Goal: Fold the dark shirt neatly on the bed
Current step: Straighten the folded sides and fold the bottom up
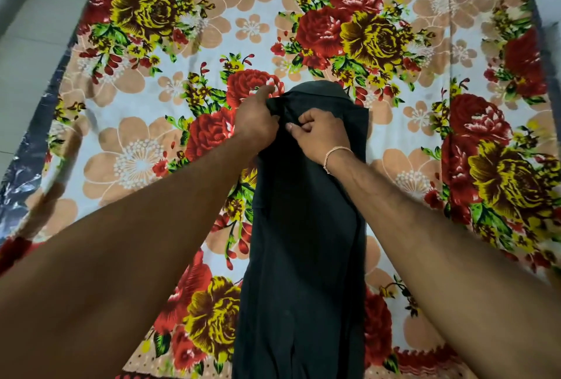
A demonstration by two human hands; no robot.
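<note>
Both hands, left hand point(254, 123) and right hand point(321, 135), pinch the dark shirt point(306, 242), its hem cut off below.

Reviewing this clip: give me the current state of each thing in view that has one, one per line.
dark shirt: lying on the bed, folded lengthwise into a long narrow strip, collar end far from the person.
left hand: gripping the shirt's upper left edge.
right hand: pinching fabric near the collar.
floral bedsheet: spread flat under the shirt.

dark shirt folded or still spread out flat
Partly folded: the dark shirt lies as a narrow lengthwise strip on the floral bedsheet, with both hands gripping cloth near its collar end.
</note>
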